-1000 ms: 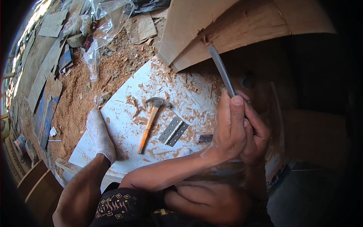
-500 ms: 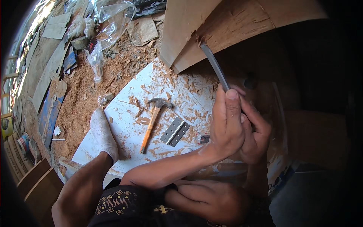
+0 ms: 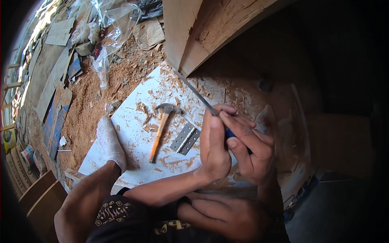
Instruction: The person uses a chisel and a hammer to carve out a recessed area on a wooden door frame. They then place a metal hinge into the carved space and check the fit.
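Both hands are closed on a chisel point(image 3: 196, 93) with a long grey blade and a blue handle. My left hand point(image 3: 214, 148) grips it where blade meets handle. Just to its right, my right hand point(image 3: 253, 150) is wrapped round the handle, most of which is hidden. The blade slants up and left, its tip by the lower corner of a wooden piece point(image 3: 180, 32). Rough, chipped wood marks a cut area point(image 3: 231, 24) on that piece. Below the blade, a claw hammer point(image 3: 160, 131) with an orange-brown handle lies beside a grey metal hinge point(image 3: 185, 139).
Wood chips cover much of the white board point(image 3: 133, 117) under the tools. My sock-covered foot point(image 3: 110, 141) rests on its left edge. Farther left are sawdust point(image 3: 81, 117), clear plastic sheeting point(image 3: 117, 24) and cardboard scraps point(image 3: 60, 31). Brown panels point(image 3: 44, 198) stand at lower left.
The chisel tip has come away from the chipped area and swung left and down to the wood's lower corner. Both hands moved left and lower with it. The wood appears slightly farther left.
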The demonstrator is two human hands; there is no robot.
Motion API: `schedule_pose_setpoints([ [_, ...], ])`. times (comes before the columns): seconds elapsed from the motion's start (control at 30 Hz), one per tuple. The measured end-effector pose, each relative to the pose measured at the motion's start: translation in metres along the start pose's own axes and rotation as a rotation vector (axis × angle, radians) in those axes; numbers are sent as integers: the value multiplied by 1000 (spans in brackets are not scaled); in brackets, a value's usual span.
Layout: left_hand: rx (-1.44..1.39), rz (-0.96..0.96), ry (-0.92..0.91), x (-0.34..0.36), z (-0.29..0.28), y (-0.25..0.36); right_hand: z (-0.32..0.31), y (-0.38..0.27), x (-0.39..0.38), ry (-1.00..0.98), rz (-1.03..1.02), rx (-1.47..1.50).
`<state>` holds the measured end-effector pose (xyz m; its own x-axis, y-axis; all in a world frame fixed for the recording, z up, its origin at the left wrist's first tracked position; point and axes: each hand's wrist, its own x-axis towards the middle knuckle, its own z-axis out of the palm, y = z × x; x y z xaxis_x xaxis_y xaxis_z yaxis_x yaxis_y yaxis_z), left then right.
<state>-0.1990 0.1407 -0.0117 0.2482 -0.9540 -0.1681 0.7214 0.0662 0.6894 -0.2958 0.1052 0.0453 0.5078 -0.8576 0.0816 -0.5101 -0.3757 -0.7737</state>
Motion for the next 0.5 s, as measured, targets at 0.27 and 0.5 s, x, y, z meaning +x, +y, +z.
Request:
schedule_pose_setpoints([
  [0.27, 527, 437, 350, 67, -72, 8, 12, 24, -76, 102, 454, 311],
  [0.5, 695, 868, 141, 144, -66, 42, 91, 85, -120, 321, 669, 291],
])
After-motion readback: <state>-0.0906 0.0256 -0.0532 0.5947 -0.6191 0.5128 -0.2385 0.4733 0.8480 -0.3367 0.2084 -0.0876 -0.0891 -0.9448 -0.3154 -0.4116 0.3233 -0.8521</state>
